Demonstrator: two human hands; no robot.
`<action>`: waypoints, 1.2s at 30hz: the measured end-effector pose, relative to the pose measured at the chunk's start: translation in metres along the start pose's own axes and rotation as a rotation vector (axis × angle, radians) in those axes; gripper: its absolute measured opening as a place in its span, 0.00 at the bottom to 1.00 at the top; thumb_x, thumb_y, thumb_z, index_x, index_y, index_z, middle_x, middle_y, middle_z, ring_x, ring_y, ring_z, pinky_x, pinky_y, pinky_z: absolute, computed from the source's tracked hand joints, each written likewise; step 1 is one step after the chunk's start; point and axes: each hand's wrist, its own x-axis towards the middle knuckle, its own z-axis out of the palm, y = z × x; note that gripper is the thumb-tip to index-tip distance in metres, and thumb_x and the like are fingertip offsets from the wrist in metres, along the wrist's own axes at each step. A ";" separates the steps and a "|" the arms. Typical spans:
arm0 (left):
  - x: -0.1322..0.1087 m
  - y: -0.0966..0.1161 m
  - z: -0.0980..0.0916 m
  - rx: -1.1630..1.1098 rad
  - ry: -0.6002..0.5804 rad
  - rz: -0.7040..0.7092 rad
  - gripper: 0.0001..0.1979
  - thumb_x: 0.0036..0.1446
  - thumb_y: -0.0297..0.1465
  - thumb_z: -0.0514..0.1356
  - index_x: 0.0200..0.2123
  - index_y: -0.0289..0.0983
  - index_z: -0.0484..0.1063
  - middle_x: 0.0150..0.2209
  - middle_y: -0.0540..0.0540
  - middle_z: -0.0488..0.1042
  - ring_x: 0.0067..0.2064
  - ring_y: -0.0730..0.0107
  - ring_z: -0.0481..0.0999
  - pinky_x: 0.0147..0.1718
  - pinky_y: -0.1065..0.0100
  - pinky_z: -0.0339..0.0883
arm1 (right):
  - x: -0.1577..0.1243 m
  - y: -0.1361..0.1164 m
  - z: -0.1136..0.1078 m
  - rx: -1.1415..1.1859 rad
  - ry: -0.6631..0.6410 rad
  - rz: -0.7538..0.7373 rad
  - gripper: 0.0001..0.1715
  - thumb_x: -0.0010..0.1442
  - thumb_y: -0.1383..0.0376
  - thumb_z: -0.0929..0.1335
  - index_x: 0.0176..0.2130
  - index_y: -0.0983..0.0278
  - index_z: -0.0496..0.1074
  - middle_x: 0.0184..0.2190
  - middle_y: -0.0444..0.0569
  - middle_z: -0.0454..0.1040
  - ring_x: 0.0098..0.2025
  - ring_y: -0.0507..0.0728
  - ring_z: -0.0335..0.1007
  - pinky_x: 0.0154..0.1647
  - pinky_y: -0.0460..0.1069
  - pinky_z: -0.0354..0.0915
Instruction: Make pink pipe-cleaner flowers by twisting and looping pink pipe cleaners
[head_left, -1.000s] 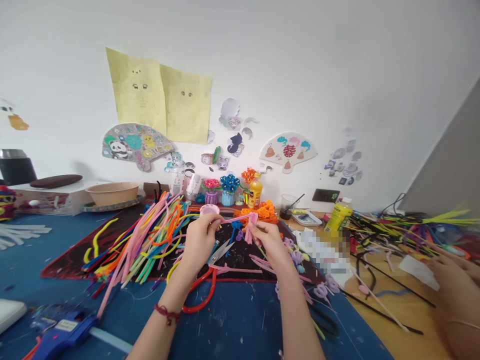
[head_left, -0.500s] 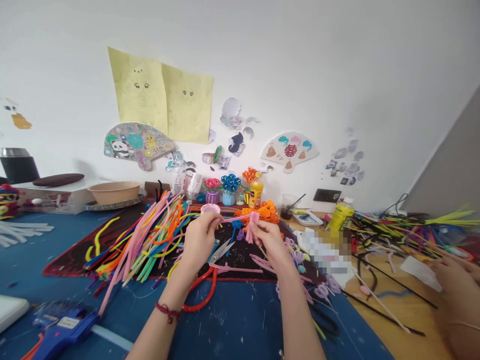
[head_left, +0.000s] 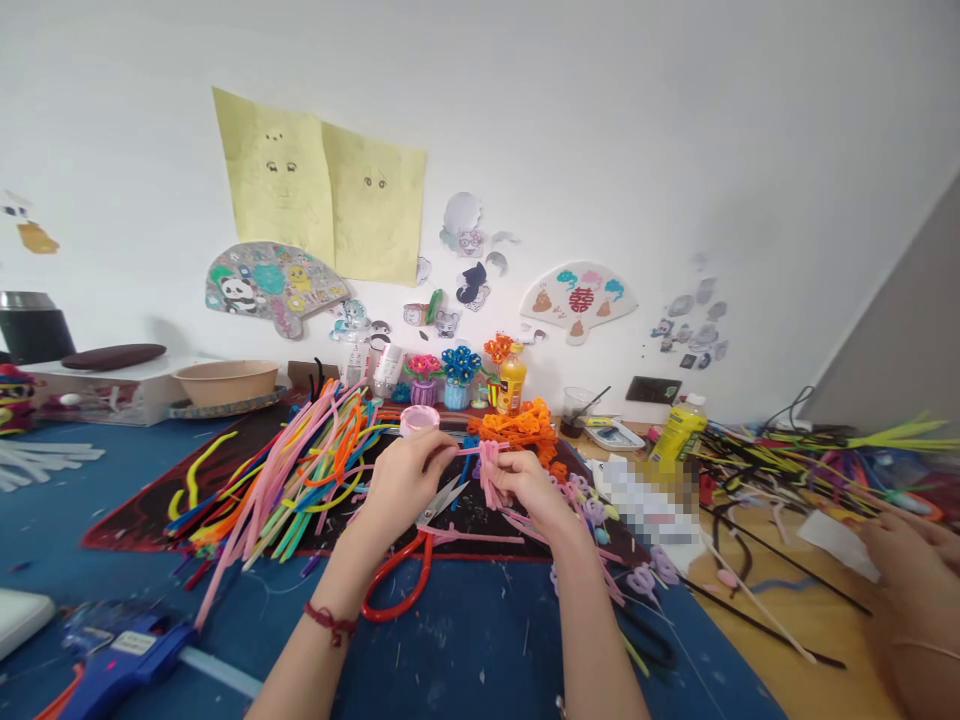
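My right hand (head_left: 529,485) pinches a small bunch of folded pink pipe cleaners (head_left: 491,472) above the dark mat. One pink strand runs left from the bunch, and the fingertips of my left hand (head_left: 409,475) are closed on its end. Red-handled scissors (head_left: 426,550) lie open below and between my wrists, blades pointing away from me. Cut pink pipe cleaners (head_left: 472,536) rest on the mat near the blades. A roll of pink tape (head_left: 419,420) sits just beyond my left hand.
Coloured pipe cleaners (head_left: 300,480) are heaped at left, near a blue glue gun (head_left: 127,650). Small pipe-cleaner flower pots (head_left: 459,390) and a yellow bottle (head_left: 512,380) line the wall. Another person's hand (head_left: 911,550) is at right, beside a white paper piece (head_left: 838,545).
Both hands have lowered slightly, and the pink bunch has moved left and down. The strand between my hands shows a shorter length now.
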 end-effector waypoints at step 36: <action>-0.001 0.006 0.018 -0.132 -0.203 -0.220 0.10 0.56 0.31 0.55 0.29 0.39 0.76 0.23 0.50 0.79 0.27 0.68 0.77 0.27 0.72 0.60 | 0.010 0.007 0.014 -0.875 0.360 -0.316 0.20 0.68 0.60 0.56 0.37 0.63 0.73 0.31 0.53 0.77 0.33 0.59 0.72 0.32 0.48 0.56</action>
